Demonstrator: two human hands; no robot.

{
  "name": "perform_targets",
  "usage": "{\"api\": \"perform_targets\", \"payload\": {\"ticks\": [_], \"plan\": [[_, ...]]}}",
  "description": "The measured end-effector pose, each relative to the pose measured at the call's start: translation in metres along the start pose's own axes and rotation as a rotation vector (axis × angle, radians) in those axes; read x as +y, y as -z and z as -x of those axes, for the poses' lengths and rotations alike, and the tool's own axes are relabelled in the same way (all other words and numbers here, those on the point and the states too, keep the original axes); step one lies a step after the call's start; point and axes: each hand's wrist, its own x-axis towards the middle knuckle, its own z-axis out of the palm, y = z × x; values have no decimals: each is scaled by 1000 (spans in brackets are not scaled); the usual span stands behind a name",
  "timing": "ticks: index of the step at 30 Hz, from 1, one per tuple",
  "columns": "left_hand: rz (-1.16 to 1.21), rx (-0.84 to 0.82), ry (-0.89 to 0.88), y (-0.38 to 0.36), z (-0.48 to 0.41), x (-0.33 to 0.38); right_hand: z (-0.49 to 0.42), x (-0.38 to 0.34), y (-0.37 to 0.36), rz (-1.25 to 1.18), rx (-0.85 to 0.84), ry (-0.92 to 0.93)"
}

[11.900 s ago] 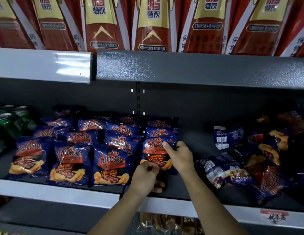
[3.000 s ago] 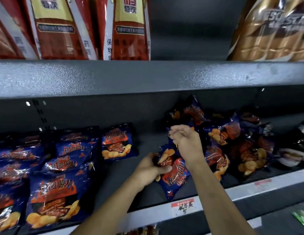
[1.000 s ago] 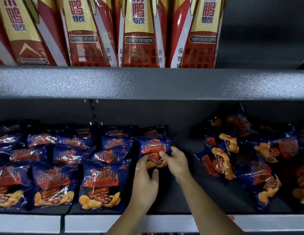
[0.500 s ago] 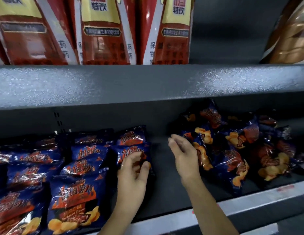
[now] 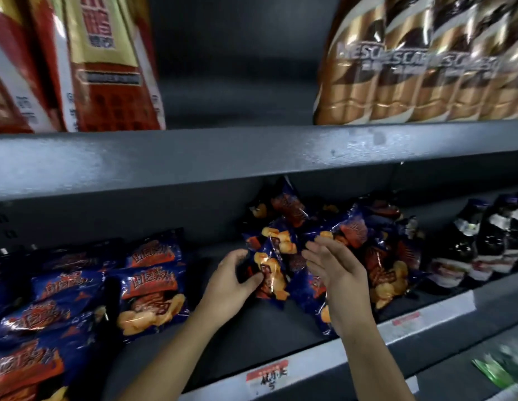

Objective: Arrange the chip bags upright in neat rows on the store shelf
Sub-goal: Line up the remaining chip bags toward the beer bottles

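Note:
Blue chip bags with red and orange print fill the grey middle shelf (image 5: 246, 340). Neat rows of bags (image 5: 147, 287) stand at the left. A jumbled pile of the same bags (image 5: 376, 256) lies at the right. My left hand (image 5: 231, 282) grips one bag (image 5: 273, 273) at the pile's left edge, thumb on its front. My right hand (image 5: 335, 270) hovers beside that bag with straight, spread fingers, in front of the pile and holding nothing.
The shelf above (image 5: 252, 151) overhangs the bags and carries red drink cartons (image 5: 101, 62) and a brown coffee multipack (image 5: 425, 68). Dark bottles (image 5: 489, 244) stand right of the pile. A price label (image 5: 269, 377) sits on the shelf's front rail.
My view has swung right from the neat rows to the pile. My left hand left the placed bag and took hold of one at the pile; my right hand moved alongside it.

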Motion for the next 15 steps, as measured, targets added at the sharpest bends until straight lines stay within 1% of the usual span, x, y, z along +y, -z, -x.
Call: {"api": "perform_targets", "payload": {"ticks": [4,9,11,15], "plan": [[-7,-53,17,-4,-19,-7,-8,-4,15,-48,-23,-26],[-106,-226,50,-3,-28,-4,-15,0,21,-42,-70,-57],[-118,-213,72,-4,-27,-2,-17,1,20,-34,-81,-63],[16,-74,122,7,-18,-1,-21,3,15,5,-121,-63]]}}
